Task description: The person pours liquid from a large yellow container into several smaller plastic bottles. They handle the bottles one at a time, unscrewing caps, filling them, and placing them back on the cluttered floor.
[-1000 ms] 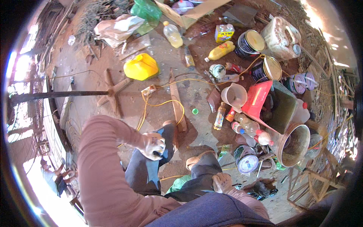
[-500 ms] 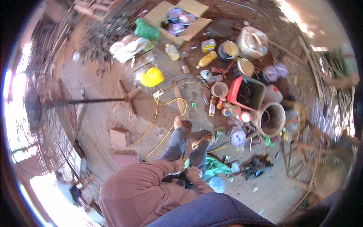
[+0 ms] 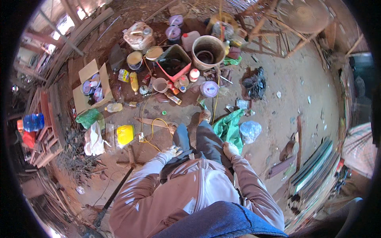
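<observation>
My left hand (image 3: pixel 173 152) lies over my left thigh, pale on its back, with its fingers stretched out and nothing seen in them. My right hand (image 3: pixel 231 150) rests at the outer side of my right thigh, its fingers curled; whatever they may hold is hidden. Just beyond the right hand, a crumpled green plastic sheet (image 3: pixel 230 127) lies on the floor. Beside that sheet is a clear bluish plastic bag (image 3: pixel 250 131). A yellow jerrycan (image 3: pixel 125 135) sits to the left, near a white power socket (image 3: pixel 141 137) on a yellow cord.
Ahead stand a red-rimmed dark bin (image 3: pixel 174 63), a large grey bucket (image 3: pixel 207 53), paint tubs (image 3: pixel 209 89) and bottles. An open cardboard box (image 3: pixel 91 85) with tubs is at the left. A black plastic bag (image 3: pixel 255 83) and stacked corrugated sheets (image 3: pixel 313 170) lie on the right.
My view has turned to the right, so the bins now stand ahead and the corrugated sheets show. My hands, close together before, are now apart at my two thighs.
</observation>
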